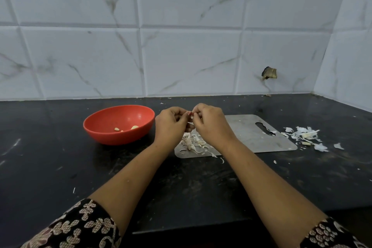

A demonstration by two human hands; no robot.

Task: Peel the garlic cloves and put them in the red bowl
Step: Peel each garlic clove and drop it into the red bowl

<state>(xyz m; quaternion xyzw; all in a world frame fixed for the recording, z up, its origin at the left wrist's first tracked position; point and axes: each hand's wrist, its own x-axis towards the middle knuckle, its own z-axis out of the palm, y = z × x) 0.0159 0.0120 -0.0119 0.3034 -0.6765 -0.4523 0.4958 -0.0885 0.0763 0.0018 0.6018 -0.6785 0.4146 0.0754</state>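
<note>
My left hand [171, 125] and my right hand [210, 125] meet fingertip to fingertip above the left end of a grey cutting board [251, 137]. Both pinch one small garlic cloves piece [191, 116], mostly hidden by my fingers. The red bowl [104, 133] stands just left of my hands on the black counter, with two or three peeled cloves [133, 127] lying inside. A heap of papery garlic skins [193, 143] lies on the board under my hands.
More garlic skins and a few cloves [306, 137] are scattered on the counter right of the board. The board has a handle slot [264, 128]. A tiled wall [181, 46] rises behind, with a corner at the right.
</note>
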